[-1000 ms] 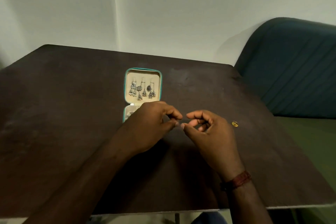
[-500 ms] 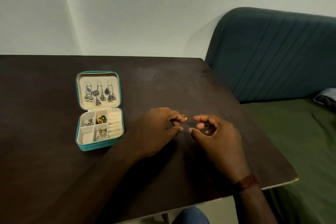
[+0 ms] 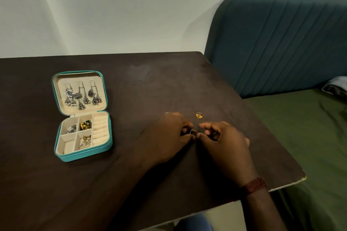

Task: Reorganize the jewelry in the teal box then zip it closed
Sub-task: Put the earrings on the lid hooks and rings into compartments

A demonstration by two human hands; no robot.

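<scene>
A person's left hand and right hand meet at the centre of the frame over a dark tabletop, the curled fingers of both pinching a small ring between them; the remaining fingers are tucked in toward the palms. A gold ring lies on the tabletop just above the hands, apart from them. The teal box sits open at the left of the frame, well apart from the hands, its zip undone and its lid laid back flat. Silver earrings hang in a row inside the lid. In the base, small compartments hold a silver piece, a gold and green piece and a gold piece, with cream ring rolls along the right side; the lower left compartment shows only lining. A reddish-brown band circles the right wrist. A dark teal padded headboard fills the upper right, above a green bedsheet at the right edge.
</scene>
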